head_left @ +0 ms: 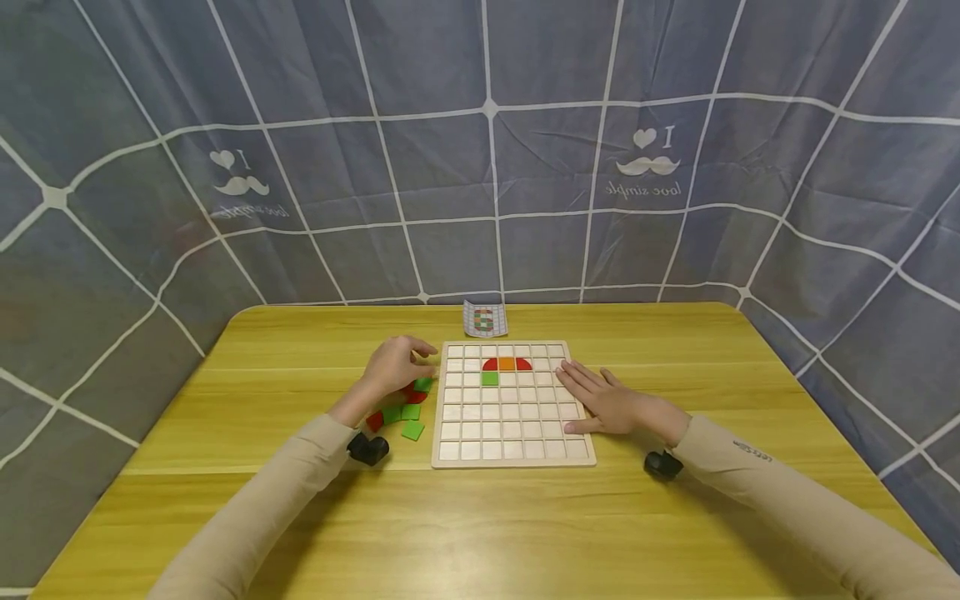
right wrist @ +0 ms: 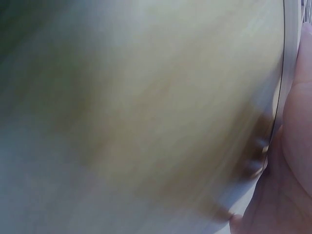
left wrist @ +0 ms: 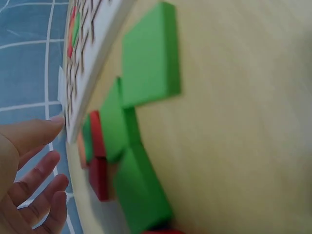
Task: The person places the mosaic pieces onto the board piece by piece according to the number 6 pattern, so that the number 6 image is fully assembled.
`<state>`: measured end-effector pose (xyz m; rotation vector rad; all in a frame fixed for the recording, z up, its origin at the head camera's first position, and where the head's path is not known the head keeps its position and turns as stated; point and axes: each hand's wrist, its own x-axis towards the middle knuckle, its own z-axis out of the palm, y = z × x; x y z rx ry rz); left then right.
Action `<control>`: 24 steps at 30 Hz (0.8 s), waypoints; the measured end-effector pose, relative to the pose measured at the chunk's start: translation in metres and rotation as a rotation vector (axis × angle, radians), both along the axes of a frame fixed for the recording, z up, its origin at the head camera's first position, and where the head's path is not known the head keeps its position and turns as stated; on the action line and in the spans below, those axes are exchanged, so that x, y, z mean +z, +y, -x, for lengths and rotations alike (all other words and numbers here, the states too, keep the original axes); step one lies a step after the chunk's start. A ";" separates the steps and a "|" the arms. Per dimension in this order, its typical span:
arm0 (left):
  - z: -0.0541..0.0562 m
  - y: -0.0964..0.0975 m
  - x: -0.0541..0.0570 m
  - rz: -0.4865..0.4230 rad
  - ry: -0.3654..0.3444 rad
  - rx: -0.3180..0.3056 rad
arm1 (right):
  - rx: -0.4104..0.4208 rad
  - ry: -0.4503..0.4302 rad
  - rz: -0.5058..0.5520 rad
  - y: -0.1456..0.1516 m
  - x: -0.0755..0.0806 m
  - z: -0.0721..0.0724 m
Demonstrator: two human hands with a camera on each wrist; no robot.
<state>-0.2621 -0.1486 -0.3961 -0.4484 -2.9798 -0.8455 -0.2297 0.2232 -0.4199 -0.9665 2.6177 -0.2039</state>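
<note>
Left of centre in the head view, the tiles (head_left: 405, 410) are covered by the loosely curled, empty left hand (head_left: 396, 367). They look light, stiff and thin, best pinched by their edges. The right hand (head_left: 600, 400) lies flat on the board (head_left: 513, 458).

A makeshift recording corner, more home than lab: a grey bedsheet (head_left: 480, 167) printed with moustaches hangs as backdrop around a plain wooden tabletop (head_left: 480, 517) bearing a puzzle board (head_left: 510, 417).

One grid board (head_left: 513, 405), four placed tiles (head_left: 507, 364), one pattern card (head_left: 484, 319)
</note>
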 end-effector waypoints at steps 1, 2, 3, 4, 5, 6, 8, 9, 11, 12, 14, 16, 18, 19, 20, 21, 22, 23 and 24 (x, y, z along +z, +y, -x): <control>0.000 -0.002 -0.001 0.001 -0.004 0.005 | -0.002 -0.001 -0.003 0.000 0.000 0.000; 0.000 -0.004 -0.002 0.000 -0.009 0.007 | -0.003 -0.001 -0.006 0.000 -0.001 0.001; -0.001 -0.005 -0.004 0.001 -0.013 0.009 | -0.001 -0.001 -0.006 0.000 -0.001 0.001; -0.001 -0.006 -0.005 -0.003 -0.022 0.015 | -0.001 -0.001 -0.002 0.001 -0.002 0.002; -0.002 -0.008 -0.006 -0.003 -0.026 0.018 | 0.001 -0.001 0.004 0.001 -0.003 0.002; -0.002 -0.008 -0.007 -0.002 -0.026 0.019 | 0.003 0.000 0.003 0.001 -0.004 0.003; -0.002 -0.010 -0.009 -0.005 -0.029 0.021 | 0.005 0.003 0.002 0.002 -0.005 0.003; -0.002 -0.010 -0.010 -0.005 -0.029 0.025 | 0.007 0.007 0.003 0.002 -0.006 0.003; 0.000 -0.010 -0.012 -0.002 -0.029 0.030 | 0.011 0.016 -0.001 0.003 -0.007 0.004; 0.001 -0.010 -0.013 0.000 -0.030 0.033 | 0.014 0.018 0.004 0.004 -0.007 0.004; 0.002 -0.010 -0.013 0.002 -0.034 0.042 | 0.020 0.021 0.014 0.004 -0.007 0.004; 0.003 -0.009 -0.014 0.006 -0.041 0.049 | 0.027 0.019 0.034 0.004 -0.006 0.003; 0.003 -0.009 -0.014 0.005 -0.048 0.057 | 0.027 0.009 0.039 0.003 -0.004 0.002; 0.003 -0.009 -0.013 0.005 -0.050 0.061 | 0.023 0.008 0.024 0.002 -0.003 0.002; 0.003 -0.009 -0.013 0.006 -0.051 0.063 | 0.020 0.005 0.022 0.001 -0.001 0.001; 0.003 -0.009 -0.013 0.008 -0.053 0.066 | 0.017 0.005 0.017 0.001 0.000 0.000; 0.003 -0.009 -0.013 0.010 -0.054 0.069 | 0.013 0.003 0.010 0.000 0.001 0.000; 0.003 -0.009 -0.013 0.014 -0.052 0.073 | 0.009 0.003 -0.001 0.000 0.001 0.000; 0.004 -0.009 -0.013 0.018 -0.049 0.077 | 0.007 0.006 -0.010 0.000 0.001 0.000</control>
